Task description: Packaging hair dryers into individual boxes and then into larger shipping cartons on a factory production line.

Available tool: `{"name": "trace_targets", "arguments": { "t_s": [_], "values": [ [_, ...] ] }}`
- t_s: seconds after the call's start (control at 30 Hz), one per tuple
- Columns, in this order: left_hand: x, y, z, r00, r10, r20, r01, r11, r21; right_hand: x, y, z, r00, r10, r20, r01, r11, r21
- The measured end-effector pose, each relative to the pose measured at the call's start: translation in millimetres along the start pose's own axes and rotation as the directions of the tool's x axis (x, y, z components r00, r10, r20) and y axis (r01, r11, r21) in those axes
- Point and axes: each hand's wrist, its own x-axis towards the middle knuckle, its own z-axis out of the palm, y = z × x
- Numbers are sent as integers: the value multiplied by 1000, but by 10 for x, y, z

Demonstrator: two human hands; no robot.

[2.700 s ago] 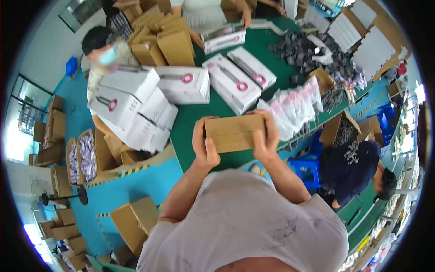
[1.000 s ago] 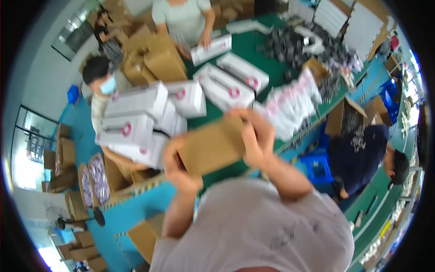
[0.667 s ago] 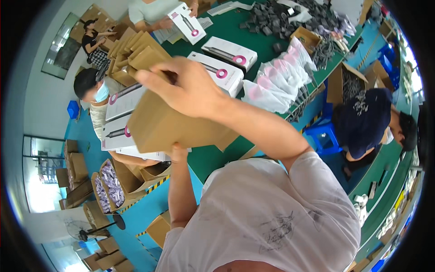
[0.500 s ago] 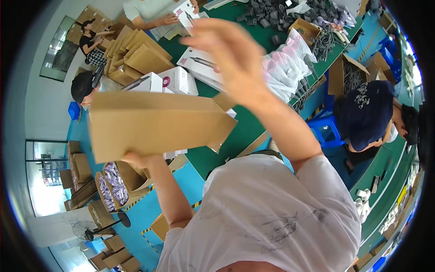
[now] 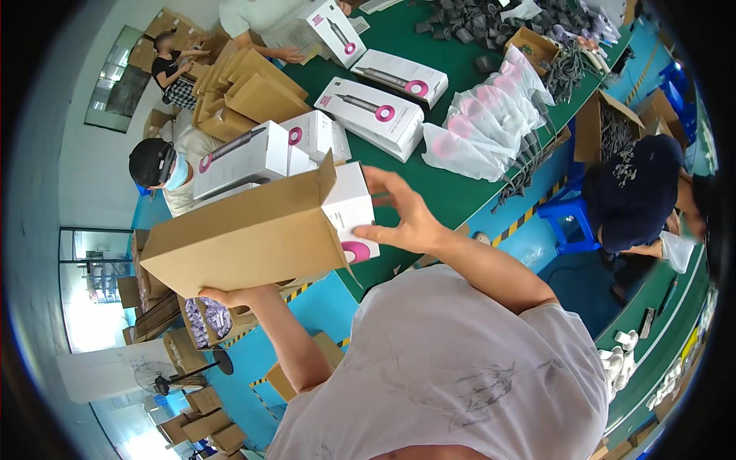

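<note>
My left hand supports a long brown cardboard carton from below, fingers partly hidden under it. From the carton's open right end sticks out a white hair dryer box with a pink ring print. My right hand grips the end of that box, thumb on the near side and fingers at the far side; the rest of the box is inside the carton. A flap stands up at the opening. Just beyond lie a white hair dryer box and a similar box on the green table.
More white boxes are stacked behind the carton. Wrapped hair dryers lie to the right, near dark grey parts and cables. A person works across the table. Another person sits at right by a blue stool.
My right hand has come down from above the table to the white box at the carton's opening. The carton has tilted, its open end now facing my right hand. My left hand still supports it.
</note>
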Motion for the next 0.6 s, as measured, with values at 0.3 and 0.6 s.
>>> {"name": "trace_targets", "arguments": {
  "t_s": [0.3,0.6],
  "values": [
    [-236,201,-135,1000,-13,-19,13,1000,-19,-84,20,176,963,246,111,-249,968,14],
    [177,1127,-872,983,-47,175,-9,952,305,-96,79,-184,919,353,172,-383,904,188]
  ]
}}
